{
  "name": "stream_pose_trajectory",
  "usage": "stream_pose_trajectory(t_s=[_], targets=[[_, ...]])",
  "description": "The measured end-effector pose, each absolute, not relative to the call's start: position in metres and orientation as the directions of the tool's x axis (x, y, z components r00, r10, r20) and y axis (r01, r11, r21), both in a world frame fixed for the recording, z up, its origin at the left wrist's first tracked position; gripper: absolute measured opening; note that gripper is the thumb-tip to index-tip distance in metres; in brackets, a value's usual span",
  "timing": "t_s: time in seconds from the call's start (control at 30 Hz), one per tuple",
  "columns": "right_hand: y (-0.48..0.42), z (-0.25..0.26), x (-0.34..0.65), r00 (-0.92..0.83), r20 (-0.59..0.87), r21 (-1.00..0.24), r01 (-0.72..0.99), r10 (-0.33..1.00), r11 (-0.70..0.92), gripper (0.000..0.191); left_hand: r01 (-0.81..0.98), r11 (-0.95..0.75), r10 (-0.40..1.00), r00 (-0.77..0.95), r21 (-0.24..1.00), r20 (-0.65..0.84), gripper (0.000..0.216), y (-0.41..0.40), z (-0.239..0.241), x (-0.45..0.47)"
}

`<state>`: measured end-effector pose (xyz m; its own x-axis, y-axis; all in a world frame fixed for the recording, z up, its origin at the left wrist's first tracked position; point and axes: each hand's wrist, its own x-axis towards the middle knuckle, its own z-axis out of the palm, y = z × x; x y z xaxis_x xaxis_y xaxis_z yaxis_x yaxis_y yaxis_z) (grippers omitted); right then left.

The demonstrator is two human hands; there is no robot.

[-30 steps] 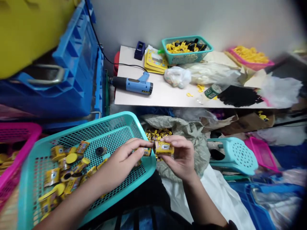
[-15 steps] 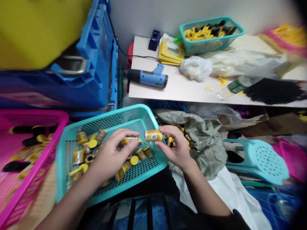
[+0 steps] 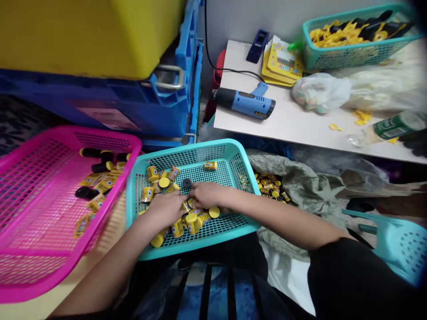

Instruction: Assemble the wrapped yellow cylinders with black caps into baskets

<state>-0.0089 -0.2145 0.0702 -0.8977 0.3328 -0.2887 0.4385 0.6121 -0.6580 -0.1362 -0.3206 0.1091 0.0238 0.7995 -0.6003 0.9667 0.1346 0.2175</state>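
Both my hands reach into a turquoise plastic basket (image 3: 200, 251) holding small yellow labelled canisters (image 3: 192, 223). My left hand (image 3: 167, 209) is closed, its fingertips on a small yellow canister (image 3: 186, 207) in the pile. Close beside it, my right hand (image 3: 207, 194) has its fingers curled down and pressed together; what they grip is mostly hidden. A black round piece (image 3: 187, 183) lies right at the right fingertips. One canister (image 3: 210, 166) lies apart on its side near the basket's back wall.
At left stands a pink basket (image 3: 43, 289) with canisters and black pieces, below stacked blue crates (image 3: 160, 115). A white table (image 3: 283, 129) carries a blue heat gun (image 3: 248, 103) and another turquoise basket (image 3: 353, 58). Right of my basket, a sack (image 3: 300, 195) holds more canisters.
My view has swung left. My right hand has moved from the basket's right side to beside my left hand. It no longer holds up a canister; one now lies near the back wall.
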Motion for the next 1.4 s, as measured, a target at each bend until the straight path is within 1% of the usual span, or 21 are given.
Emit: stream_pose_trajectory(t_s=[0.03,0.1,0.17,0.23,0.3,0.33,0.4,0.5,0.57,0.7,0.8,0.87,0.97,1.13,1.3,1.4], targets=[[-0.213,0.069,-0.007,-0.898,-0.288,-0.661,0.437,0.331,0.609,0.025,0.963,0.142,0.797,0.026,0.228,-0.603,0.032,-0.319,0.108,-0.137],[-0.210,0.075,0.005,-0.894,-0.286,-0.663,0.444,0.344,0.603,0.021,0.955,0.167,0.798,0.013,0.243,-0.602,0.029,-0.318,0.107,-0.142],[-0.209,0.089,0.022,-0.899,-0.248,-0.706,0.423,0.360,0.568,0.023,0.934,0.204,0.809,0.007,0.293,-0.587,0.026,-0.318,0.108,-0.150],[-0.210,0.104,0.041,-0.915,-0.137,-0.795,0.331,0.380,0.509,0.027,0.859,0.264,0.847,0.011,0.439,-0.531,0.027,-0.321,0.110,-0.157],[-0.215,0.115,0.057,-0.907,-0.002,-0.871,0.208,0.422,0.444,0.029,0.721,0.304,0.895,0.007,0.622,-0.446,0.031,-0.325,0.114,-0.161],[-0.218,0.119,0.063,-0.892,0.045,-0.894,0.165,0.450,0.416,0.028,0.651,0.312,0.914,-0.008,0.692,-0.405,0.033,-0.327,0.117,-0.161],[-0.225,0.123,0.073,-0.846,0.077,-0.935,0.123,0.527,0.334,0.028,0.567,0.309,0.937,-0.046,0.763,-0.346,0.036,-0.331,0.126,-0.159],[-0.234,0.121,0.081,-0.755,0.010,-0.986,0.102,0.656,0.132,0.033,0.537,0.292,0.954,-0.107,0.792,-0.279,0.039,-0.335,0.141,-0.150],[-0.238,0.120,0.082,-0.706,-0.065,-0.997,0.080,0.705,-0.012,0.034,0.544,0.264,0.963,-0.108,0.797,-0.246,0.041,-0.335,0.150,-0.144],[-0.243,0.119,0.081,-0.697,-0.152,-0.978,0.004,0.701,-0.208,0.032,0.586,0.197,0.978,-0.057,0.786,-0.202,0.042,-0.335,0.159,-0.138],[-0.245,0.119,0.080,-0.711,-0.158,-0.957,-0.061,0.686,-0.284,0.035,0.593,0.190,0.976,-0.028,0.782,-0.216,0.040,-0.335,0.160,-0.137],[-0.246,0.119,0.080,-0.718,-0.162,-0.940,-0.097,0.677,-0.328,0.040,0.568,0.221,0.970,-0.047,0.793,-0.236,0.037,-0.335,0.160,-0.137],[-0.248,0.120,0.080,-0.733,-0.187,-0.916,-0.110,0.653,-0.386,0.044,0.493,0.297,0.954,-0.115,0.818,-0.277,0.035,-0.334,0.160,-0.137],[-0.250,0.123,0.078,-0.757,-0.218,-0.903,-0.084,0.616,-0.422,0.041,0.366,0.357,0.934,-0.165,0.860,-0.318,0.033,-0.332,0.158,-0.136],[-0.250,0.127,0.073,-0.740,-0.205,-0.933,-0.050,0.640,-0.357,0.038,0.307,0.354,0.934,-0.158,0.883,-0.320,0.036,-0.333,0.157,-0.136],[-0.249,0.128,0.072,-0.712,-0.213,-0.959,0.021,0.669,-0.284,0.038,0.358,0.350,0.936,-0.175,0.866,-0.306,0.035,-0.335,0.156,-0.137]])
